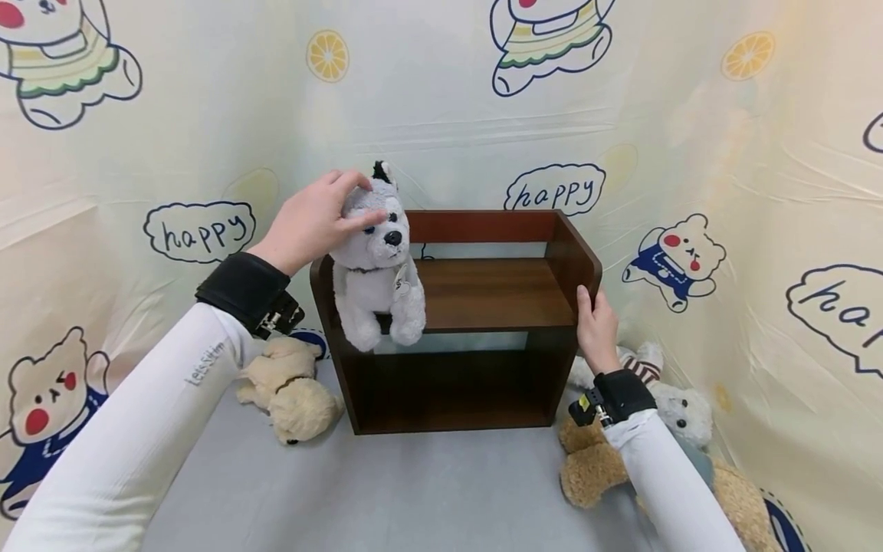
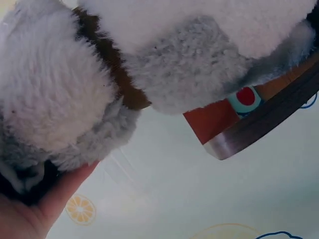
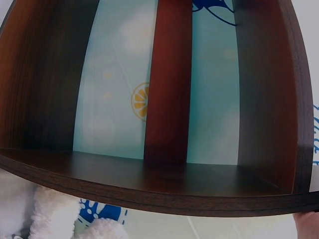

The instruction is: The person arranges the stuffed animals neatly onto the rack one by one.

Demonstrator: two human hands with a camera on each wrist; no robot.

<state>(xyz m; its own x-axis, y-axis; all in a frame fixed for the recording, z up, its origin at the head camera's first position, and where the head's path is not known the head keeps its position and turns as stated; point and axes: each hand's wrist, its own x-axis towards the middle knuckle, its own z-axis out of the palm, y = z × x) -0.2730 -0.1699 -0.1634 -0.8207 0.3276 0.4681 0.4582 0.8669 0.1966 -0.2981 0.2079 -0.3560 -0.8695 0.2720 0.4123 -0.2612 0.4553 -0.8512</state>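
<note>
Left of centre, head view: left hand [image 1: 312, 218] clasps one husky plush [image 1: 369, 287] by the head at the rack's [image 1: 497, 295] upper left, likely steadying it. Right of centre: right hand [image 1: 597, 330] pinches the side panel, probably bracing. One cream plush [image 1: 303, 410] lower left; several plushes [image 1: 593, 468] lower right, overlapping, exact count unclear.

Left wrist view: thumb against head, lower left.

Right wrist view: one rack, hand mostly hidden lower right.

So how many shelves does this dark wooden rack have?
2: the upper shelf, where the left hand holds the husky plush at the left end, and the bottom shelf below it. No others appear hidden.
</note>
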